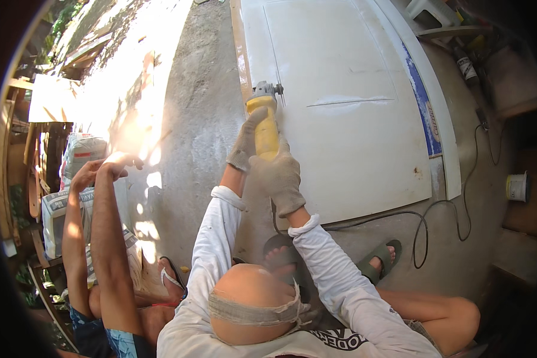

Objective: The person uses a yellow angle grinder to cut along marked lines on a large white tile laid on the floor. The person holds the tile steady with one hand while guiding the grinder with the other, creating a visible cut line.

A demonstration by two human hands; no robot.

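Both my hands wear dusty beige work gloves and are closed around a yellow angle grinder (267,132). My left hand (244,145) wraps its left side, just behind the grey metal head. Lower down, my right hand (280,178) grips the rear of the body. The thin disc (281,95) shows edge-on at the right of the head, over a long groove near the left edge of a white door panel (364,161). Whether the disc touches the panel I cannot tell. A shorter dusty cut (351,102) runs across the panel.
A black cord (425,238) loops over the concrete to the right. A blue strip (420,98) lies along the panel's right side. Another person's hands (110,167) rest at the left, beside stacked bags (82,152). A small bucket (517,187) and white stool (432,11) stand at right.
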